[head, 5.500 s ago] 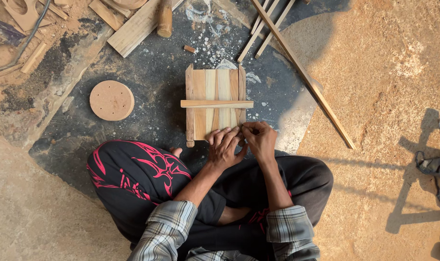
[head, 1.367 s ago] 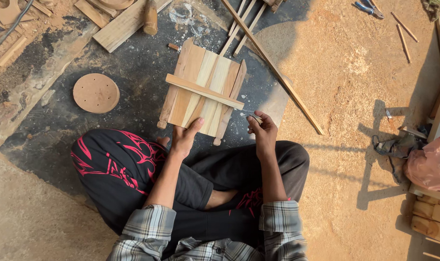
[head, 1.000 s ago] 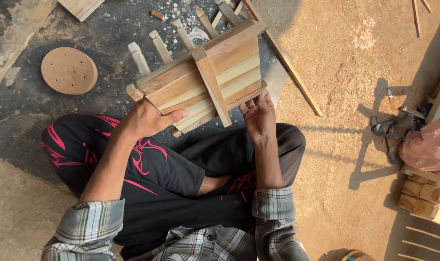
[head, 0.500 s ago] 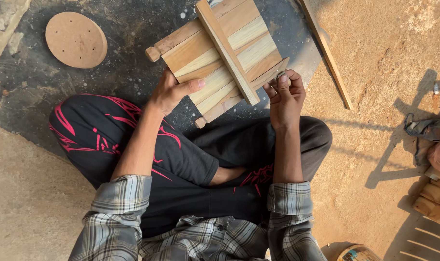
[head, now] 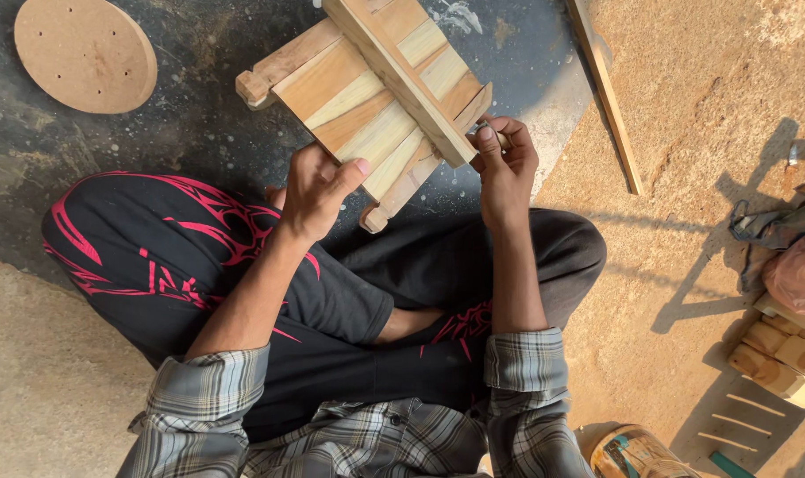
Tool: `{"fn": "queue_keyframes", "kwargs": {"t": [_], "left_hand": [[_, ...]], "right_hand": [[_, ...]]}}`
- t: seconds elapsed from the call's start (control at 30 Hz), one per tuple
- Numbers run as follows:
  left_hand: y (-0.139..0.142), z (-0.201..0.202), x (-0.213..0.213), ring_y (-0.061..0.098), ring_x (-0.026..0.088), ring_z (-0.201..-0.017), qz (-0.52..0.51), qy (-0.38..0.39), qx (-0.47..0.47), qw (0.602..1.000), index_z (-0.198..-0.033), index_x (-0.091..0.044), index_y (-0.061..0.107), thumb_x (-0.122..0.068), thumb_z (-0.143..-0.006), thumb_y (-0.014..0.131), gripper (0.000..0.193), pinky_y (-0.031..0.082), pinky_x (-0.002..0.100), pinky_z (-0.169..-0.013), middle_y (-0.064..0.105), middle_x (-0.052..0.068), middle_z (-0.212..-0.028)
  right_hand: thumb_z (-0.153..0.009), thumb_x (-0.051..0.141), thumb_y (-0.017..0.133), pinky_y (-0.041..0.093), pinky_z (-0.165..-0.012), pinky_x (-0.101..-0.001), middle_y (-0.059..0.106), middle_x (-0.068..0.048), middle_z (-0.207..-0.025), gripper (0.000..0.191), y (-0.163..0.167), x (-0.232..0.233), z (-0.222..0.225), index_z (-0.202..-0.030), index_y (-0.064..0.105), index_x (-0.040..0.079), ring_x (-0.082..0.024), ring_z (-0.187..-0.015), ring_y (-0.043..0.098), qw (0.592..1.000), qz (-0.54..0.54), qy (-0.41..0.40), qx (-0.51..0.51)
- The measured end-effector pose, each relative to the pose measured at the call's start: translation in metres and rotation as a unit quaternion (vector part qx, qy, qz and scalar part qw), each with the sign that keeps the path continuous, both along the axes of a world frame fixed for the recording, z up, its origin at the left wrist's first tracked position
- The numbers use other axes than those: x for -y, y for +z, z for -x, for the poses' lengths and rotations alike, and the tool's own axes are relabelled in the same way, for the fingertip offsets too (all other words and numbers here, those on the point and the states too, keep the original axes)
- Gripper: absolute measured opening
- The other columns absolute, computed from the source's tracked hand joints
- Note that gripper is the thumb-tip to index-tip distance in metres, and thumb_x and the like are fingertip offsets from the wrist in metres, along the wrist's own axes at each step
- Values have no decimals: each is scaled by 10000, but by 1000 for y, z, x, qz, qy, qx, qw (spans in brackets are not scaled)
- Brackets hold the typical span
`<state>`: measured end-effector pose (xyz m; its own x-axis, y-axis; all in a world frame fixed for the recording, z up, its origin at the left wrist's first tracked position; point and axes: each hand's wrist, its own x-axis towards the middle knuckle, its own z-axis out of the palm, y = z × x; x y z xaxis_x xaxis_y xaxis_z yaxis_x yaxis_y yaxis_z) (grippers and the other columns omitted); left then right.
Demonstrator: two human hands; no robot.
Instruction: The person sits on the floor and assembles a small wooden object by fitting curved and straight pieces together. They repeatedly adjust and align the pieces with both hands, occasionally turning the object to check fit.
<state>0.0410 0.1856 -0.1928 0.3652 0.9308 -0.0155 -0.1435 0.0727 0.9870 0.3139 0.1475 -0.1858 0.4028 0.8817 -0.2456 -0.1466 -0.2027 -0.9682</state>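
Panel point(head: 376, 97) top cut off; small piece hidden in right hand point(head: 506, 168).

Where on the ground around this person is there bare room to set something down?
Bare dark ground lies between the round wooden disc and the slatted wooden panel. Sandy ground right of the long wooden strip is open too. It is crowded at the right edge, by the wooden blocks.

I see the slatted wooden panel point(head: 376, 97) lying askew on the dark floor, just ahead of the crossed legs. Pale and tan boards run side by side, with one batten crossing them, rail ends jutting out.
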Motion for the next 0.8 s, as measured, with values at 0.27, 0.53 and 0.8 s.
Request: {"fn": "queue_keyframes", "kwargs": {"t": [0.27, 0.53, 0.8], "left_hand": [[62, 3, 6, 737, 209, -605, -104, 39, -179, 978, -882, 46, 680, -219, -971, 628, 285, 559, 343, -558, 705, 163, -701], [101, -45, -1, 688, 433, -594, -164, 10, -392, 905, -775, 24, 660, -245, -912, 626, 304, 559, 532, -607, 667, 245, -621], [78, -54, 10, 710, 476, -955, -145, 9, -305, 941, -1098, 83, 589, -328, -951, 697, 450, 560, 519, -830, 716, 294, -1007]], "right_hand": [[-1001, 150, 743, 635, -759, -315, 728, -88, -991, 260, 46, 37, 21, -1194, 654, 0, -157, -856, 725, 988, -10, 16, 154], [-969, 148, 803, 570, -771, -266, 733, -90, -964, 255, 53, 66, 54, -1132, 700, -19, -118, -866, 698, 991, -12, 80, 111], [-963, 151, 725, 585, -732, -241, 763, -54, -883, 284, 53, 87, 36, -1212, 718, 14, -80, -828, 736, 961, 46, 172, 212]]}}
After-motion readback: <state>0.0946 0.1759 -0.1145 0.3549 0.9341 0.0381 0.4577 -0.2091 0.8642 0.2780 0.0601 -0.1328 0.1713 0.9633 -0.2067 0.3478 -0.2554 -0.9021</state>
